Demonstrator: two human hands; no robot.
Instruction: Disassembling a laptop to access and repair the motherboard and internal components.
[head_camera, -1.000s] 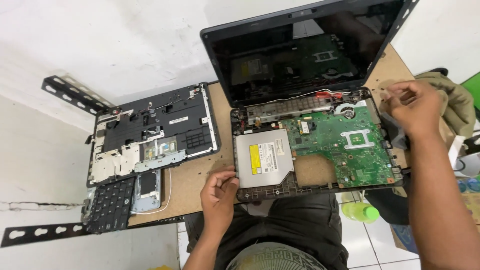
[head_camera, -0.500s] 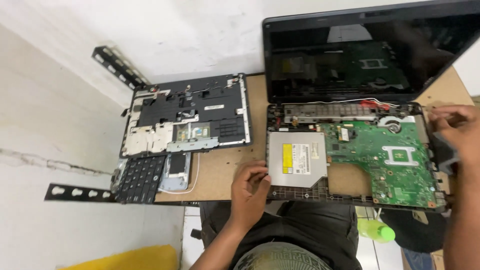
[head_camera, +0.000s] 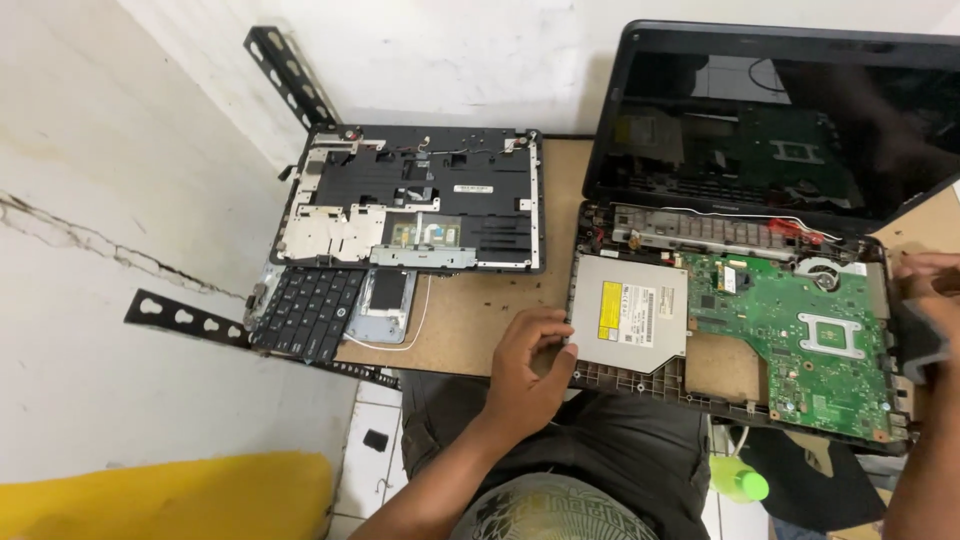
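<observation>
Fingers of the left hand (head_camera: 528, 368) curl on the silver optical drive (head_camera: 630, 312) at centre; right hand (head_camera: 925, 300) grips the opened laptop's (head_camera: 740, 330) right edge, green board bare, on a brown wooden table (head_camera: 470, 325) by a white wall (head_camera: 460, 60).

The drive (head_camera: 628, 312) near the left hand (head_camera: 527, 372) has a brushed, dull metal lid with paper labels. Right of it, the green board (head_camera: 800, 345) looks matt, its square bracket (head_camera: 832, 334) shiny metal. The far screen (head_camera: 780, 130) is glossy black. The table (head_camera: 470, 320) is smooth brown wood. The left cover (head_camera: 420, 200) is matt black plastic with bare metal plates.
</observation>
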